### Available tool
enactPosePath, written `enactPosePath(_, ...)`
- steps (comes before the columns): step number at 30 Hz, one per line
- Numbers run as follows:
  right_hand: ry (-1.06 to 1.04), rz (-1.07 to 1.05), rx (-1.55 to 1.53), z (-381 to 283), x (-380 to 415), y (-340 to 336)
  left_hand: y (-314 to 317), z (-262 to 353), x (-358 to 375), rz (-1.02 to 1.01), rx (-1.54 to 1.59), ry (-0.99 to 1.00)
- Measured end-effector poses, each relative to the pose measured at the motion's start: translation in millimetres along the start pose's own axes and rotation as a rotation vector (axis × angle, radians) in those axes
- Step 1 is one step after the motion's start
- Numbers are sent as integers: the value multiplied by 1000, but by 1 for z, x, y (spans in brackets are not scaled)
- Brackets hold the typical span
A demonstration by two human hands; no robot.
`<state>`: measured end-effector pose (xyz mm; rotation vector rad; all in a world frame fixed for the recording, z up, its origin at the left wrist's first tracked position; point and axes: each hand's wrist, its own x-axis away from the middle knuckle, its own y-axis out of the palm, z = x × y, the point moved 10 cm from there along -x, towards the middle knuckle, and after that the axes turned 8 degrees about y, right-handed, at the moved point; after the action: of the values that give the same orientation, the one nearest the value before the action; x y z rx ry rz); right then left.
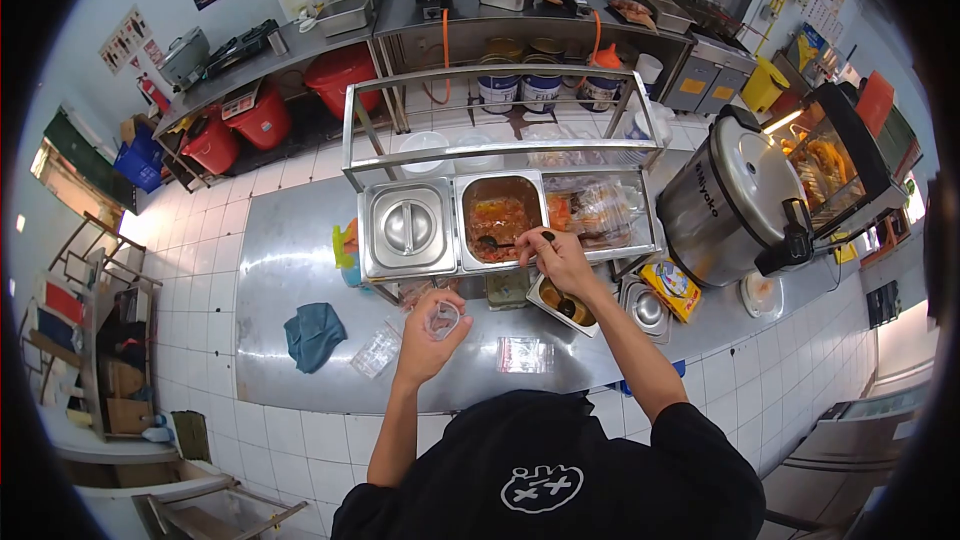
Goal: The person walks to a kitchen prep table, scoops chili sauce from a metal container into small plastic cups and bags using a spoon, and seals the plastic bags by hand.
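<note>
My left hand (430, 338) is wrapped round a small clear plastic cup (442, 320), held over the steel table in front of the food pans. My right hand (556, 258) grips the dark handle of a ladle (490, 241). The ladle's bowl end dips into the reddish-brown sauce (503, 212) in the open steel pan (466, 225). Left of that pan sits another one under a steel lid (408, 227). To the right, plastic-wrapped food (595, 215) fills a further section. Below my right wrist stands a small container with yellowish contents (562, 302).
A teal cloth (314, 337) and clear plastic bags (377, 351) lie on the steel table (290, 250). A large Miyoko cooker (735, 195) stands at the right, beside a yellow packet (672, 290). A metal rack (500, 155) rises behind the pans.
</note>
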<state>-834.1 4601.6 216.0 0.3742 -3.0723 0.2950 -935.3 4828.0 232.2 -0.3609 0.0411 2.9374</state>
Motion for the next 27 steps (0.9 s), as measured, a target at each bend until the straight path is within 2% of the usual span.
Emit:
enactPosePath(3,45,12,-255,14,-8,1,-3,-2,6,7,1,-19)
enactPosePath(6,36,109,-373,11,-15,-12,-6,-1,12,21,8,-28)
enactPosePath(21,54,238,-457,16,-20,-14,-1,-9,11,29,37,-44)
enactPosePath(27,153,284,-581,32,-9,-24,-4,-2,4,35,4,-20)
